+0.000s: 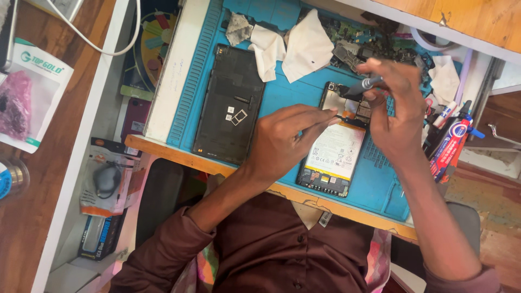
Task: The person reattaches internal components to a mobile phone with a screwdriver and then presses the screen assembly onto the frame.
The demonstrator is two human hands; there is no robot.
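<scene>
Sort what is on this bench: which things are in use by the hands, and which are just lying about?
In use: opened phone; grey-tipped tool in right hand; thin dark tool at left hand.

Lying about: black back cover; white cloths; glue tubes; loose parts pile; blue mat.

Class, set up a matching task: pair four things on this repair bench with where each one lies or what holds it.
Things:
1. black back cover
2. opened phone with white battery
3. grey-tipped screwdriver
4. crumpled white cloths

Places:
A. in the right hand
B. at the far edge of the blue mat
C. under both hands, right of the cover
D. left part of the mat

Pairs: 1-D, 2-C, 3-A, 4-B
</scene>
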